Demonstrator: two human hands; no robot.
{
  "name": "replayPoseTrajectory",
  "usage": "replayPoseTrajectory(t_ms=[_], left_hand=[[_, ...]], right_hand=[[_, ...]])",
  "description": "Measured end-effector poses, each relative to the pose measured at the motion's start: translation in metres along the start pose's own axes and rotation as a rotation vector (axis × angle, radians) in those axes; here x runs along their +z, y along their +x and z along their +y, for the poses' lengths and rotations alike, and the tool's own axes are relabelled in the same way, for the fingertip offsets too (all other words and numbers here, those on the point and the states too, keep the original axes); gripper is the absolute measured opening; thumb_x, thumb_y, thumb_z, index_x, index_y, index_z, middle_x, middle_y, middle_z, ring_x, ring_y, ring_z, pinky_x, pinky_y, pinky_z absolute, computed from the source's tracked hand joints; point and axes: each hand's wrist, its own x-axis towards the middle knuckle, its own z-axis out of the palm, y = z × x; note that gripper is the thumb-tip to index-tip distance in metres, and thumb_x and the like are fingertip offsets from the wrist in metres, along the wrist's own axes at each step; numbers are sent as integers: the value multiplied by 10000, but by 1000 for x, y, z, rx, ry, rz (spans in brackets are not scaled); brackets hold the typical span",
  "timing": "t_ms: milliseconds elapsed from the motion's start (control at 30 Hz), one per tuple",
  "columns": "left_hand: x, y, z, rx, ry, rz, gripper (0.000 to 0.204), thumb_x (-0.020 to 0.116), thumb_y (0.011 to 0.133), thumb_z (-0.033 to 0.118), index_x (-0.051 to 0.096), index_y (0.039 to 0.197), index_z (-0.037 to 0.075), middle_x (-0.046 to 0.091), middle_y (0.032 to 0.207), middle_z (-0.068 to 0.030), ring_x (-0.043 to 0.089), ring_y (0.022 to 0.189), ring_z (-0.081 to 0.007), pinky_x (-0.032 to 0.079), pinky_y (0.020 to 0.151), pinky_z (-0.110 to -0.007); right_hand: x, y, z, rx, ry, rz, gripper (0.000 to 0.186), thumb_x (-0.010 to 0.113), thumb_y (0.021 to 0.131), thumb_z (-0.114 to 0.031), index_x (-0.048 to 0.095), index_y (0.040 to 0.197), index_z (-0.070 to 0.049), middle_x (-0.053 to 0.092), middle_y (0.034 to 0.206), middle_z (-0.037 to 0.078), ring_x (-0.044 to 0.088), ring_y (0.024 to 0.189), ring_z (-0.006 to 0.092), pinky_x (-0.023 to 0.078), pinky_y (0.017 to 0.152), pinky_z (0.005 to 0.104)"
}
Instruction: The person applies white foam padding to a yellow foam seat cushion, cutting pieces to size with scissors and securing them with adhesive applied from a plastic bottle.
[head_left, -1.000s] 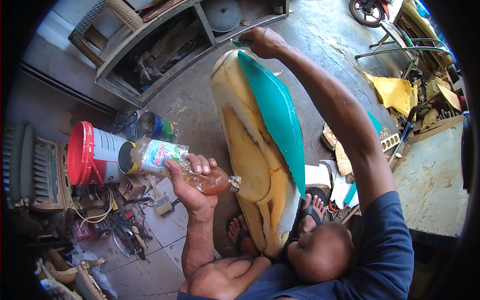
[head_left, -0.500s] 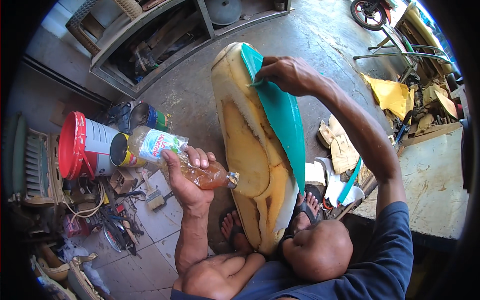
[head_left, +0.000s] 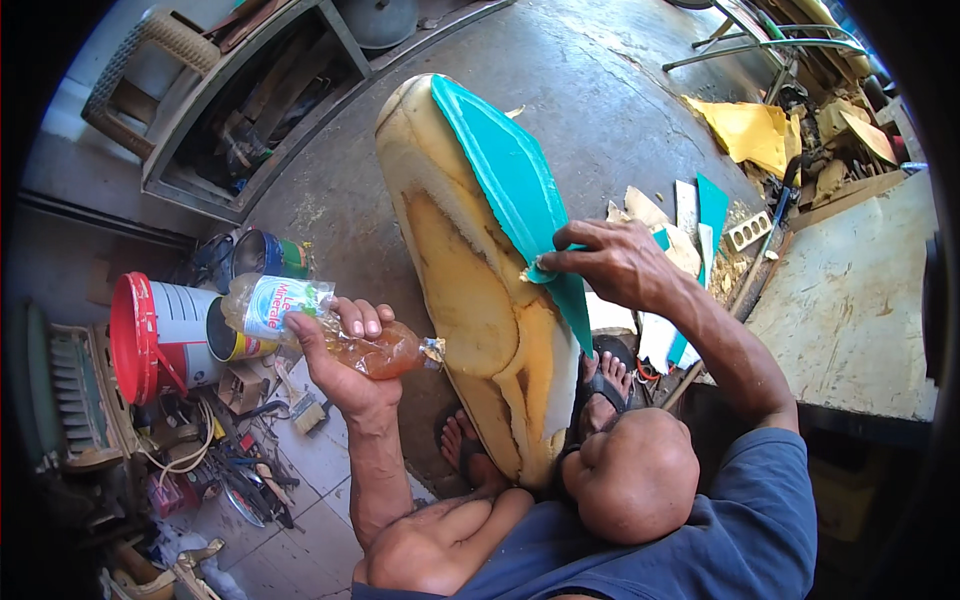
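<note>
My left hand [head_left: 350,360] is wrapped round a clear plastic bottle [head_left: 375,350] of amber liquid, tilted with its crusted neck toward a long yellowed foam seat pad [head_left: 450,270]. The pad stands on the floor between my feet, its near end by my legs. A teal sheet [head_left: 500,170] lies along its right side, with a pale wet-looking band along the edges. My right hand [head_left: 610,262] is closed in a pinch at the lower part of that sheet. Between its fingertips is a small teal scrap [head_left: 543,270] with pale residue on its tip, pressed to the sheet's edge.
At left stand a red-rimmed bucket [head_left: 135,340], paint cans [head_left: 270,255], a brush [head_left: 305,408] and scattered tools [head_left: 250,480]. Foam offcuts [head_left: 645,210] and a yellow sheet [head_left: 745,130] lie at right, near a worn board [head_left: 850,300]. A metal-framed shelf [head_left: 260,110] stands behind.
My right hand has moved down along the teal sheet from its upper part to its lower part. A pale band now shows on the sheet. The bottle stays in my left hand.
</note>
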Motion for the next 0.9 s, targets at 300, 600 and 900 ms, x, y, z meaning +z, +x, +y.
replayPoseTrajectory(t_ms=[300,600,900], left_hand=[[1,0,-5,-24,44,-1,549,509,1013,622,539,1019,74,463,677,7,480,650,-130,458,766,-361],[3,0,-9,-44,20,20,542,520,1010,618,532,1007,76,458,671,6,478,643,-131,460,760,-357],[6,-4,-3,-30,11,45,556,507,1008,636,531,1001,80,441,665,11,463,641,-133,454,753,-356]], right_hand=[[37,-90,-36,101,16,22,547,725,732,-85,681,1264,-200,646,1135,23,654,915,209,551,667,340],[-18,-52,-12,198,596,199,303,696,887,21,761,1154,-106,669,1004,141,689,888,284,536,740,369],[7,184,110,257,67,358,237,633,958,-240,778,1146,-234,683,1070,54,681,1003,294,548,840,422]])
